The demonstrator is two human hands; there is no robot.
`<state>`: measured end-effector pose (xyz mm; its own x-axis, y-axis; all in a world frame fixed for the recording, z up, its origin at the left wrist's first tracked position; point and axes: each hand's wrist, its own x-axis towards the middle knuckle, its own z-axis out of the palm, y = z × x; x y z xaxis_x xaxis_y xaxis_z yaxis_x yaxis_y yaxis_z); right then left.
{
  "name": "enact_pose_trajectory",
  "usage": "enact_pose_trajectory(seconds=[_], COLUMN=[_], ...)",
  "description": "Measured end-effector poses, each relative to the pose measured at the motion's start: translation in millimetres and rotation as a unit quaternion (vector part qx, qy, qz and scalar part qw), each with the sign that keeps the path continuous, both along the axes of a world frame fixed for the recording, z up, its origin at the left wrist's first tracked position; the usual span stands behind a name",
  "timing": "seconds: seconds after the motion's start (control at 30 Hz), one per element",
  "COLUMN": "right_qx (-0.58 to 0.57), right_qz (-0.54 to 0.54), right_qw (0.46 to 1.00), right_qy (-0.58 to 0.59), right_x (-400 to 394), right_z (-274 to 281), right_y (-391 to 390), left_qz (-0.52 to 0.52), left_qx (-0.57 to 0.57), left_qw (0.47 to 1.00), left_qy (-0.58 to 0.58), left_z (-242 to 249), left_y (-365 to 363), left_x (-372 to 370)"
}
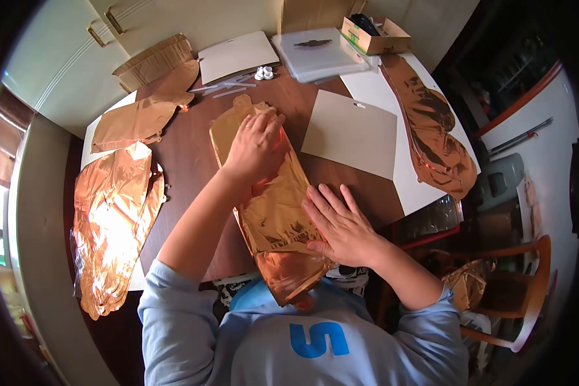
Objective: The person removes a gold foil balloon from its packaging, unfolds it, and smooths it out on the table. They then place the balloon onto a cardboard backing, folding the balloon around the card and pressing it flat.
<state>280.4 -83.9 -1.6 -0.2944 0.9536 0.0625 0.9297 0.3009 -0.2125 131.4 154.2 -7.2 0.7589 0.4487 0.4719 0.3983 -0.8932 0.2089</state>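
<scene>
A flat, gold-copper foil balloon [270, 212] lies lengthwise in front of me, its near end hanging over the table edge toward my lap. My left hand [258, 145] is on its far part, fingers curled and closed over the foil near its right edge; the fingertips are partly hidden. Lower down, my right hand [341, 225] lies flat along the right edge of the balloon, with the fingers stretched out. A small tab [242, 101] sticks out at the far end of the foil.
More flat foil balloons lie at the left, one shiny [112, 225] and one duller [135, 122], and another [428, 128] at the right. A pale card sheet [350, 132], clear plastic bags [321, 51], thin plastic strips [228, 85] and an open box [376, 37] are on the table [180, 186].
</scene>
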Motion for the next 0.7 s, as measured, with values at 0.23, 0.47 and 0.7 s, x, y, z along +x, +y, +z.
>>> enact_pose_trajectory(seconds=[0.23, 0.47, 0.7], right_qx=[0.062, 0.147, -0.209], right_qz=[-0.015, -0.212, -0.321], right_qw=[0.997, 0.903, 0.609], right_qy=[0.034, 0.344, 0.694], right_x=[-1.6, -15.0, -48.6], right_z=[1.4, -2.4, -35.9], right_y=[-1.7, -78.3, -89.0], left_qz=[-0.08, -0.083, -0.095], left_qx=[-0.075, -0.089, -0.082], left_qw=[0.993, 0.992, 0.992], left_qy=[0.053, 0.041, 0.032], left_z=[8.0, -1.4, 0.1], left_y=[-72.4, -76.9, -81.6], left_x=[-31.3, -38.3, -37.4])
